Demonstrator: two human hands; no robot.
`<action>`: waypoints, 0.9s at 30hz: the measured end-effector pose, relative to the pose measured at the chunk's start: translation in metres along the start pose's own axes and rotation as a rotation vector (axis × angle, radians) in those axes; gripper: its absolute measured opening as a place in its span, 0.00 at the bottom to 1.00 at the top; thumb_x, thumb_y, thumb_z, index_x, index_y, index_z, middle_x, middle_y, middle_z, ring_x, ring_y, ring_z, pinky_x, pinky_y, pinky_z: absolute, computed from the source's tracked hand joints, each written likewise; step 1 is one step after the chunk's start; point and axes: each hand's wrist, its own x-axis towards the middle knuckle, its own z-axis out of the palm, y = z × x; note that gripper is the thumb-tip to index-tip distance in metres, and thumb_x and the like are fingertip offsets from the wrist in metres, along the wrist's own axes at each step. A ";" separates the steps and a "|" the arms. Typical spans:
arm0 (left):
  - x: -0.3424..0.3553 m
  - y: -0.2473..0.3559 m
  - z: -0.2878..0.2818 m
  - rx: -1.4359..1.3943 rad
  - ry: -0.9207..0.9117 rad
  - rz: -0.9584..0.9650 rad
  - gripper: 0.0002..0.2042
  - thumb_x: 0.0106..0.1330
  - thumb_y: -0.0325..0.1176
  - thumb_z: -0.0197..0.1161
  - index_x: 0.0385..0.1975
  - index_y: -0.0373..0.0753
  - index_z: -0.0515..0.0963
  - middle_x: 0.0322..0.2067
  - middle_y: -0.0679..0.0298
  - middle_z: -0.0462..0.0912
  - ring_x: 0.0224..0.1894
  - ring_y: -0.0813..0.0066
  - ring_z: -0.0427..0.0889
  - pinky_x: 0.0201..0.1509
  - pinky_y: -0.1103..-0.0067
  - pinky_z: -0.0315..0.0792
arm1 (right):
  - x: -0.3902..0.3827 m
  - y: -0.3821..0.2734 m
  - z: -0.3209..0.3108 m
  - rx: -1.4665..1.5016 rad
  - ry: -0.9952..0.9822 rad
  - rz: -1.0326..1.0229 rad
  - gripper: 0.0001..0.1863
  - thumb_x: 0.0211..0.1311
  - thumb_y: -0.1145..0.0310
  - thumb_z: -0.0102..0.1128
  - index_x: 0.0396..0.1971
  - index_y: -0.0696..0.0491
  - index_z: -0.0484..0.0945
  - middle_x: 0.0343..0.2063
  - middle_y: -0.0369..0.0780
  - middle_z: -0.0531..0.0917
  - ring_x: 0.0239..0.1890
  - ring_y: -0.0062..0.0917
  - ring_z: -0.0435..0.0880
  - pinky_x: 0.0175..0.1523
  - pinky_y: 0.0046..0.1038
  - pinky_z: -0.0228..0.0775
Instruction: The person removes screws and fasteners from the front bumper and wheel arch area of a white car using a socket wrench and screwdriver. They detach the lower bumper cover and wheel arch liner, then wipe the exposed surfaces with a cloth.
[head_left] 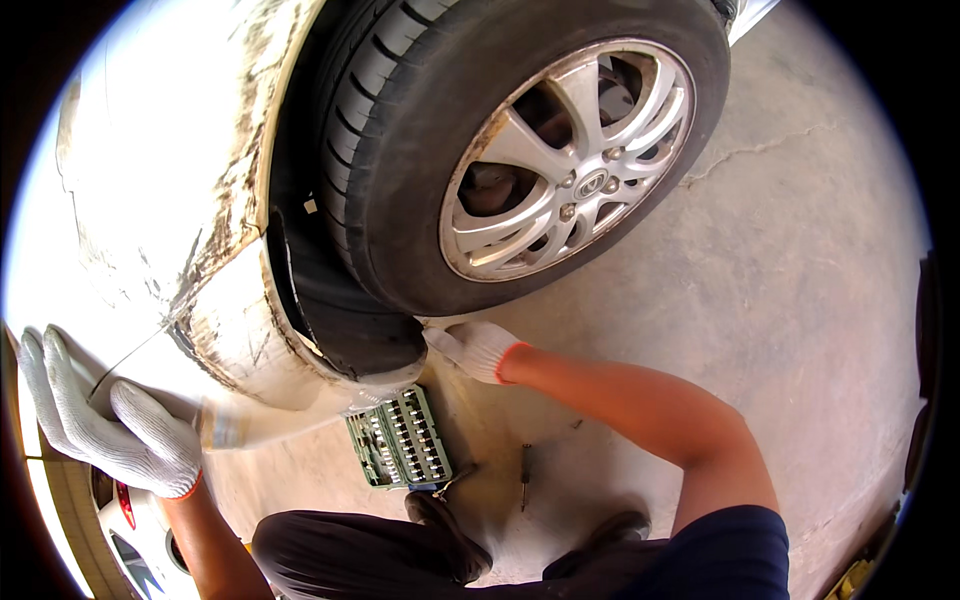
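Note:
My left hand (115, 420), in a white knitted glove, lies against the white car bumper (240, 330) at the left. Its fingers are stretched out and the thumb stands apart. The bumper's paint is scraped and flaking, with dark marks along the wheel arch edge. My right hand (478, 350), gloved with an orange cuff, is at the lower end of the black wheel arch liner (365, 340), just under the tire (420, 200). Its fingers close at the liner's edge, and the fingertips are partly hidden. The silver alloy wheel (570, 160) is mounted and turned outward.
Below the bumper, a green socket set case (400, 440) lies open on the concrete floor (800, 300). A screwdriver-like tool (525, 478) rests to its right, between my shoes. Another white car (150, 545) shows at the lower left.

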 end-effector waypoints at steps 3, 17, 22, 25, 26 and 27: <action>0.010 -0.001 -0.003 0.001 0.006 0.036 0.26 0.83 0.27 0.46 0.78 0.24 0.66 0.78 0.42 0.66 0.81 0.46 0.66 0.86 0.57 0.61 | 0.029 -0.019 0.011 0.111 0.073 0.071 0.45 0.84 0.30 0.43 0.45 0.61 0.91 0.48 0.62 0.90 0.59 0.59 0.86 0.66 0.50 0.76; 0.013 0.005 -0.009 0.082 -0.045 0.000 0.30 0.76 0.25 0.46 0.78 0.24 0.65 0.78 0.38 0.63 0.84 0.38 0.61 0.87 0.46 0.56 | 0.013 -0.018 0.021 0.041 0.221 -0.182 0.20 0.84 0.54 0.53 0.44 0.56 0.83 0.39 0.54 0.87 0.48 0.55 0.87 0.57 0.49 0.78; 0.008 0.002 -0.009 0.100 -0.050 -0.013 0.30 0.76 0.25 0.46 0.78 0.25 0.65 0.78 0.38 0.64 0.83 0.38 0.62 0.87 0.46 0.56 | 0.020 -0.027 0.022 -0.036 0.137 -0.074 0.21 0.81 0.53 0.55 0.40 0.56 0.85 0.41 0.57 0.89 0.51 0.55 0.88 0.59 0.49 0.78; 0.012 0.005 -0.007 0.077 -0.021 0.007 0.27 0.81 0.26 0.45 0.78 0.26 0.66 0.79 0.39 0.64 0.83 0.40 0.62 0.88 0.49 0.57 | 0.027 -0.007 0.038 -0.071 0.331 -0.288 0.21 0.83 0.56 0.51 0.42 0.57 0.85 0.41 0.57 0.89 0.50 0.55 0.89 0.58 0.50 0.79; 0.014 0.005 -0.007 0.068 -0.015 0.019 0.27 0.81 0.26 0.45 0.78 0.25 0.66 0.79 0.39 0.64 0.83 0.40 0.63 0.88 0.50 0.57 | 0.026 -0.003 0.039 -0.097 0.330 -0.353 0.20 0.83 0.57 0.51 0.43 0.58 0.85 0.41 0.56 0.89 0.50 0.55 0.89 0.57 0.51 0.80; 0.016 0.005 -0.007 0.060 -0.009 0.031 0.27 0.81 0.26 0.45 0.77 0.24 0.66 0.79 0.38 0.64 0.83 0.40 0.63 0.88 0.50 0.57 | 0.028 0.001 0.039 -0.122 0.328 -0.420 0.19 0.83 0.58 0.51 0.44 0.58 0.85 0.41 0.56 0.89 0.49 0.56 0.89 0.57 0.51 0.80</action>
